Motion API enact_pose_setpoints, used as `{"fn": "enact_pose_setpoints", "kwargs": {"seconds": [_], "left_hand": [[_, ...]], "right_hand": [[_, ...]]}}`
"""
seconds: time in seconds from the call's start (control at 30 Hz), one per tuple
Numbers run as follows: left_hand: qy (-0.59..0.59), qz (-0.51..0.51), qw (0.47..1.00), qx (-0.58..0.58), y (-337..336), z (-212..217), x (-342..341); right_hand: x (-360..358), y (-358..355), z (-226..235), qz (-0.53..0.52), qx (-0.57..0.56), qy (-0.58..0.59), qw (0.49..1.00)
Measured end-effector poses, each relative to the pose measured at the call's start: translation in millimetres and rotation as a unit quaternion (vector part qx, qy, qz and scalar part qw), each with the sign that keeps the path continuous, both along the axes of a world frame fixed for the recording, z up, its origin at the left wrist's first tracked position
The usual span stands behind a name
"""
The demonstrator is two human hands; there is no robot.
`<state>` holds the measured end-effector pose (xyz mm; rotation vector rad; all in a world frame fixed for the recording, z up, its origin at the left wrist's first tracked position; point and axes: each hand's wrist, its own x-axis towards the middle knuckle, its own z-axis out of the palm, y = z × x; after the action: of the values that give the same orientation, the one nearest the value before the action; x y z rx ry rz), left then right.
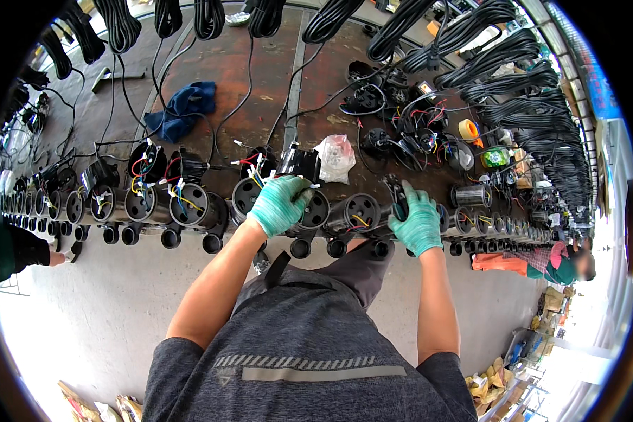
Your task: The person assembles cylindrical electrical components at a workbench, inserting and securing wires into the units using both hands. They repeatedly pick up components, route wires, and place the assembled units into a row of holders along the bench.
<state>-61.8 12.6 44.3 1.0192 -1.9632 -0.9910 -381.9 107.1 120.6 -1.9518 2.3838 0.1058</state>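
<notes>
A long row of black cylindrical pump housings [190, 205] with coloured wires runs along the front edge of a brown workbench [225, 70]. My left hand [280, 204], in a green glove, rests on a housing and grips a black box-shaped part [299, 163] with wires on top of it. My right hand [416, 219], also gloved, holds a black tool handle [397, 193] over another housing [355, 211] to the right. Both forearms are bare.
Coiled black cables [534, 105] hang along the back and right. A blue cloth [183, 105], a clear plastic bag of small parts [336, 156], tape rolls [496, 156] and loose black parts lie on the bench. Other people work at far left [21, 250] and right [541, 264].
</notes>
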Motion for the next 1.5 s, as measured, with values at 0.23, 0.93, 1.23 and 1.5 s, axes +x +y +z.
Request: {"fn": "enact_pose_setpoints", "kwargs": {"seconds": [0.23,0.93,1.23,1.5], "left_hand": [[-0.036,-0.027,0.998,-0.038,2,-3,1],[-0.043,-0.013,0.999,-0.028,6,-7,-4],[-0.003,0.059,0.992,-0.108,9,-16,-4],[-0.112,0.021,0.987,-0.115,2,1,11]], "right_hand": [[0,6,-26,0.042,-0.067,0.005,0.997],[119,-46,-71,0.016,-0.102,-0.438,0.893],[139,-45,-53,0.106,-0.173,-0.385,0.9],[155,-47,-43,0.224,-0.211,-0.204,0.929]]}}
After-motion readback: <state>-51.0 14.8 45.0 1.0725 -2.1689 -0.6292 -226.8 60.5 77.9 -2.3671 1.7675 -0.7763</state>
